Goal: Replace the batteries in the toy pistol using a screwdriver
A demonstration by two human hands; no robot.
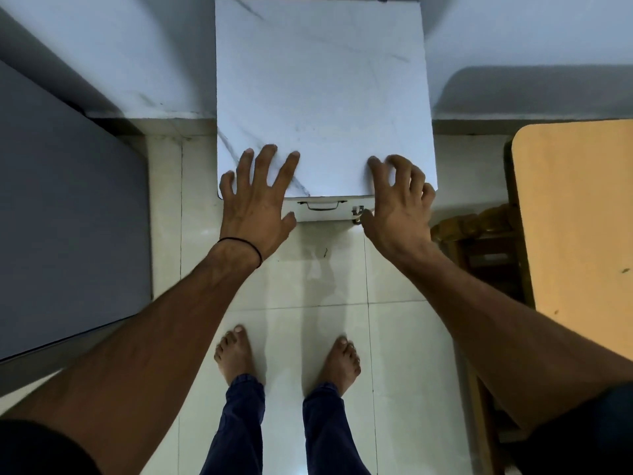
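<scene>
A white marble-look tabletop (322,97) is being viewed from above, its long axis running away from the camera, w/ the far end butting against a pale wall (137,46). The left hand (255,200) is being held over the near-left corner, fingers spread wide, fingertips over the surface and thumb hanging past the front edge; nothing is being gripped. Whether the palm is touching can't be told. The right hand (399,200) is being held at the near-right corner, fingers curled claw-like w/ tips on or just above the top, thumb down beside the front panel; it's open too, empty. A drawer front w/ a thin metal handle (322,205) is being shown just under the near edge, btwn the two hands, and a small latch (358,214) is sitting just beside the right thumb. A thin black band (246,245) is being worn on the left wrist. Bare feet (236,354) are being planted on glossy floor tiles (404,337) below. The toy pistol and screwdriver aren't in view, so no heading or axis can be given for them.
</scene>
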